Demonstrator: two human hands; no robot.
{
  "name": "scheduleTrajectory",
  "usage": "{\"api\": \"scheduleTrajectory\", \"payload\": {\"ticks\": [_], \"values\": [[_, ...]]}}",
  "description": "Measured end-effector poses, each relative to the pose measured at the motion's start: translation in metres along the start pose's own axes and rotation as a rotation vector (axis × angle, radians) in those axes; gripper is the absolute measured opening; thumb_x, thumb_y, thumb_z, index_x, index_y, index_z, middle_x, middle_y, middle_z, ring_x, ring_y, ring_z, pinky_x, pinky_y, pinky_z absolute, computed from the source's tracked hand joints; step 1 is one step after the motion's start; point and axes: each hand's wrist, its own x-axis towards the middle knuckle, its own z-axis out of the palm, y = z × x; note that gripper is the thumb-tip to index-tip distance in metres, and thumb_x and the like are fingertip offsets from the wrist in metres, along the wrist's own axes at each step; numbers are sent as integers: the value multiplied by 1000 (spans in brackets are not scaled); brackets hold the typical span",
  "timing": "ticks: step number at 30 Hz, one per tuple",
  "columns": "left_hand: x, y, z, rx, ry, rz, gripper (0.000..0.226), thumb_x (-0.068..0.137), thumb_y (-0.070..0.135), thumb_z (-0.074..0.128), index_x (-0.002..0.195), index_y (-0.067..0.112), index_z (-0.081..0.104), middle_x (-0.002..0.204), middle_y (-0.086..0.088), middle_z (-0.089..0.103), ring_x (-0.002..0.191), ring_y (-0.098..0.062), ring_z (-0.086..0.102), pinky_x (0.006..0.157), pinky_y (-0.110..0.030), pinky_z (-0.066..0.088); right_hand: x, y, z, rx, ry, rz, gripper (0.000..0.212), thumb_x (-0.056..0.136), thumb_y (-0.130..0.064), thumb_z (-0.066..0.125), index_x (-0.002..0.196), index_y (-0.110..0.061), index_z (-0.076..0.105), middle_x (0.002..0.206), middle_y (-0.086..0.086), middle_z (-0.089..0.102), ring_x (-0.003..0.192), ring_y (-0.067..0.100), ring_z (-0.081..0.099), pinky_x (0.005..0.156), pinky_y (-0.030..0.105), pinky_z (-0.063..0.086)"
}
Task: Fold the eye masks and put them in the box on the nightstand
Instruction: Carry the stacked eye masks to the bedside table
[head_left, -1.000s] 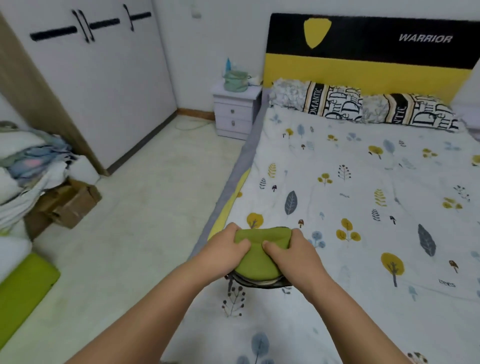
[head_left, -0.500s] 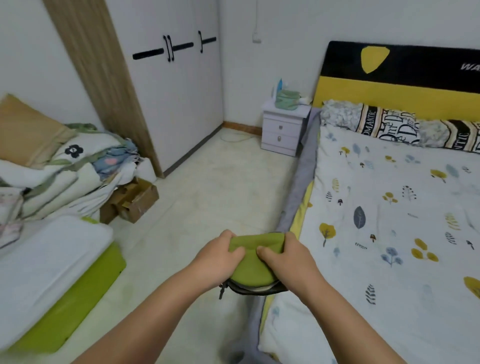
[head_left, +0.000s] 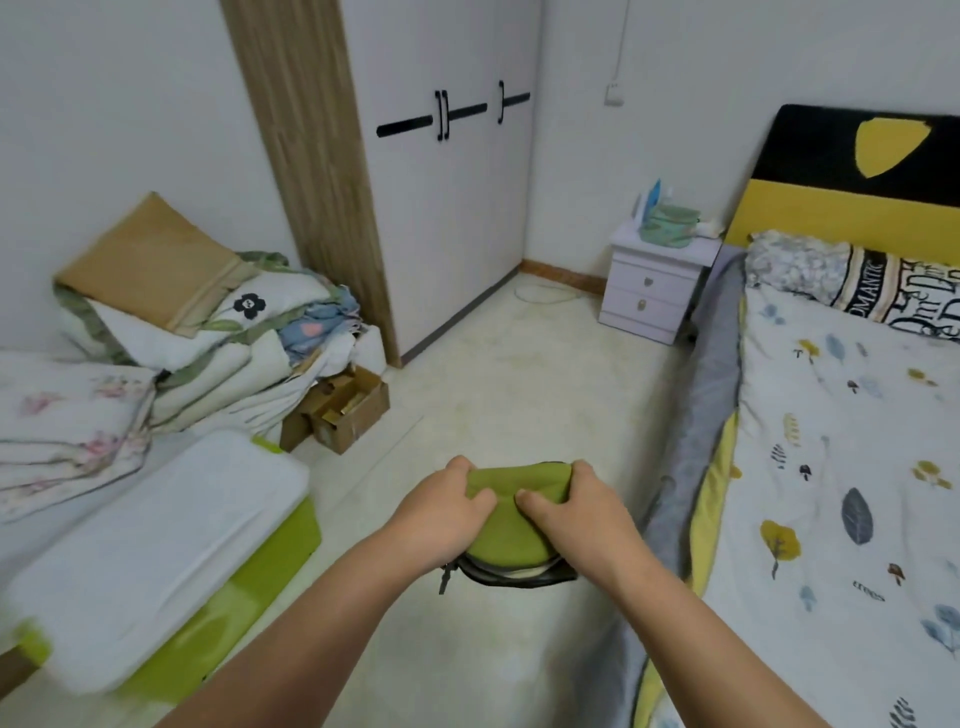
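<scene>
A stack of folded eye masks (head_left: 508, 530), green on top with dark and pale ones beneath, is held over the floor in front of me. My left hand (head_left: 441, 514) grips its left side and my right hand (head_left: 582, 514) grips its right side, thumbs pressed on the green top. A dark strap end hangs below the stack. Far ahead, a white two-drawer nightstand (head_left: 657, 288) stands beside the bed, and a pale green box (head_left: 667, 226) rests on its top.
The bed (head_left: 841, 467) with a leaf-print cover and a grey edge runs along my right. A white wardrobe (head_left: 447, 208) stands ahead on the left. Piled bedding (head_left: 197, 332), an open cardboard box (head_left: 343, 410) and a green-and-white mattress pad (head_left: 156, 545) lie to my left. Cream floor lies between.
The view has swung left, away from the bed. My hands and the stack of masks now hang over the floor instead of the bed cover. The grip on the masks is the same.
</scene>
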Motion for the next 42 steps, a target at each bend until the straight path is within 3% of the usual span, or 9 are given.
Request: {"api": "scheduleTrajectory", "payload": {"ticks": [4, 8, 16, 21, 31, 42], "values": [[36, 12, -14, 7, 8, 18, 27, 86, 27, 43, 108, 12, 49, 96, -7, 58, 94, -27, 58, 78, -35, 45, 36, -11, -5, 13, 10, -9, 32, 78, -40, 61, 89, -17, 42, 88, 2, 56, 81, 24, 53, 68, 25, 37], [82, 30, -30, 5, 23, 36, 26, 86, 27, 43, 108, 13, 50, 99, -8, 61, 95, -27, 59, 79, -36, 47, 85, -28, -15, 29, 36, -13, 32, 78, -41, 62, 90, -16, 44, 89, 2, 56, 94, 29, 60, 71, 28, 41], [178, 48, -59, 16, -7, 90, 29, 86, 27, 43, 111, 13, 49, 99, -7, 60, 96, -27, 60, 83, -38, 49, 169, -58, -20, 84, 71, 42, 36, 77, -39, 61, 98, -13, 48, 97, 4, 60, 94, 27, 60, 78, 36, 50], [260, 48, -88, 36, -36, 155, 29, 86, 28, 43, 110, 15, 50, 89, 0, 56, 84, -21, 56, 72, -32, 45, 238, -89, -13, 79, 137, 68, 32, 77, -40, 62, 89, -16, 43, 81, -4, 54, 84, 24, 58, 67, 30, 43], [406, 75, -158, 120, -168, 280, 30, 85, 28, 42, 110, 13, 50, 103, -10, 63, 93, -27, 62, 78, -38, 51, 362, -150, -5, 163, 263, 166, 33, 78, -38, 62, 92, -14, 44, 99, 7, 63, 91, 26, 61, 76, 36, 49], [552, 138, -142, 113, -238, 325, 29, 87, 27, 43, 110, 11, 50, 105, -12, 63, 97, -28, 60, 83, -39, 48, 506, -139, -51, 139, 303, 210, 34, 77, -40, 61, 92, -14, 45, 96, 4, 60, 92, 26, 60, 73, 34, 48]]}}
